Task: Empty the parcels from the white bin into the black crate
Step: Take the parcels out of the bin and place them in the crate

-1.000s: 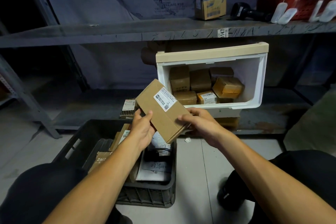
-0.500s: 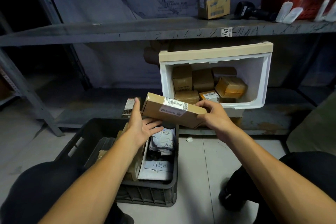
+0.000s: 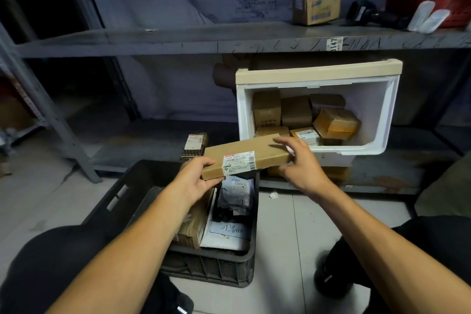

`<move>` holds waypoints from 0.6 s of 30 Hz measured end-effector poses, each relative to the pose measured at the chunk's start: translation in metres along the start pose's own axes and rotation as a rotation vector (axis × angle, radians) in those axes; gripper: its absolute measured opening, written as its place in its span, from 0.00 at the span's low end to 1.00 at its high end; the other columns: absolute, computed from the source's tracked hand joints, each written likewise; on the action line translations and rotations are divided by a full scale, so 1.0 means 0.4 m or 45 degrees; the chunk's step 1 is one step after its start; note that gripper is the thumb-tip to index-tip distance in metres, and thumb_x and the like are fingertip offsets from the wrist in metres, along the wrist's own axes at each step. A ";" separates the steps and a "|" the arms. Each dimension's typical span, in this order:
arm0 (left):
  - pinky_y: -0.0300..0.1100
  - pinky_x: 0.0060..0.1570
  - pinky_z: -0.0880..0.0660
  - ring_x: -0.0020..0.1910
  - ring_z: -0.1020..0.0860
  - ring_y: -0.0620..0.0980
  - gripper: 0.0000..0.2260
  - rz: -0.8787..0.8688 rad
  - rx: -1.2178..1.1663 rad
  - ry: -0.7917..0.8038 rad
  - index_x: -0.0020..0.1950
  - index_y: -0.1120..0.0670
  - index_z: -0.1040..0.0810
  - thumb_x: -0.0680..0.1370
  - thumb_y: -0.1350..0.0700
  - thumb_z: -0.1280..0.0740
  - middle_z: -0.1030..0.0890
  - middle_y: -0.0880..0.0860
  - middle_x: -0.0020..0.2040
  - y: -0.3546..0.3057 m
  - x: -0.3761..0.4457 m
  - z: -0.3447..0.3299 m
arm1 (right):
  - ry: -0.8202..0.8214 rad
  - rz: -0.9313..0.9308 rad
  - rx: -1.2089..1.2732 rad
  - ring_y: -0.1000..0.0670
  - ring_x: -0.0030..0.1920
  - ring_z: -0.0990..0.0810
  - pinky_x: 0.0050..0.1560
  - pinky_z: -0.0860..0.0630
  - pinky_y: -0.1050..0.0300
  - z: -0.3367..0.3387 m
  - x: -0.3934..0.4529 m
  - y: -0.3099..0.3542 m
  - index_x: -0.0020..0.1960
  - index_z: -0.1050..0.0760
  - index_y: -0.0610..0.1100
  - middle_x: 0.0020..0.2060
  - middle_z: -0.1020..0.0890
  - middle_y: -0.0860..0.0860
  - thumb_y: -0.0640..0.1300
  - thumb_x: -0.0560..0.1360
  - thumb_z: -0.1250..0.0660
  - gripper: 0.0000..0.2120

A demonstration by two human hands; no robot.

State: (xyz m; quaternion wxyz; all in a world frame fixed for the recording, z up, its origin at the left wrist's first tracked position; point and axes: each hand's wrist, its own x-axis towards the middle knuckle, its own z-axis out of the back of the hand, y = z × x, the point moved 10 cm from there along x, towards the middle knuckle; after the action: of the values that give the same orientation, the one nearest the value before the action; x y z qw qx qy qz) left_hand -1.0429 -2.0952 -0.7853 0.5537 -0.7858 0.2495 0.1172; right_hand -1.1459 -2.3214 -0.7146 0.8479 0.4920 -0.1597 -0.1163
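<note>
A flat brown cardboard parcel (image 3: 244, 154) with a white barcode label hangs level above the far end of the black crate (image 3: 211, 265). My left hand (image 3: 196, 178) grips its near left corner, thumb on top. My right hand (image 3: 298, 160) is at its right end with the fingers spread over the top; whether it grips is unclear. The white bin (image 3: 382, 120) with a beige rim lies tipped toward me on the lower shelf and holds several brown parcels (image 3: 336, 122). The crate on the floor holds cardboard packs and grey mailer bags (image 3: 235, 192).
A small labelled pack (image 3: 195, 143) stands on the lower shelf left of the bin. The upper shelf (image 3: 229, 38) carries a cardboard box (image 3: 317, 5), a black scanner and a red basket (image 3: 430, 5). My knees flank the crate on the tiled floor.
The parcel has turned from tilted on edge to lying flat. My left hand has shifted from under it to gripping its left corner, and my right hand's fingers have spread.
</note>
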 end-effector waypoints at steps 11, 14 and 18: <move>0.56 0.47 0.19 0.53 0.17 0.59 0.17 -0.261 0.143 -0.211 0.66 0.56 0.27 0.79 0.69 0.36 0.18 0.60 0.56 -0.087 0.010 0.139 | 0.159 -0.398 0.588 0.46 0.63 0.22 0.67 0.24 0.46 -0.152 0.025 -0.071 0.67 0.23 0.44 0.61 0.19 0.47 0.34 0.80 0.40 0.18; 0.57 0.51 0.19 0.50 0.17 0.58 0.17 -0.299 0.236 -0.252 0.64 0.55 0.27 0.78 0.70 0.35 0.17 0.58 0.53 -0.125 0.030 0.185 | 0.181 -0.442 0.575 0.51 0.45 0.21 0.47 0.23 0.56 -0.195 0.048 -0.061 0.48 0.20 0.42 0.44 0.21 0.47 0.31 0.75 0.43 0.14; 0.58 0.52 0.19 0.50 0.17 0.57 0.15 -0.290 0.314 -0.333 0.59 0.52 0.25 0.77 0.69 0.34 0.17 0.56 0.51 -0.147 0.071 0.257 | 0.204 -0.487 0.549 0.55 0.30 0.24 0.44 0.26 0.57 -0.272 0.083 -0.061 0.33 0.29 0.44 0.28 0.23 0.51 0.30 0.74 0.44 0.15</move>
State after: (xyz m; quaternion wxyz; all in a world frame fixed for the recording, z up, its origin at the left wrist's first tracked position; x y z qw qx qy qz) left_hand -0.9788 -1.9918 -0.7877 0.6830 -0.7132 0.0977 0.1235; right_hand -1.0746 -2.2585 -0.7812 0.6964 0.6895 -0.0179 -0.1981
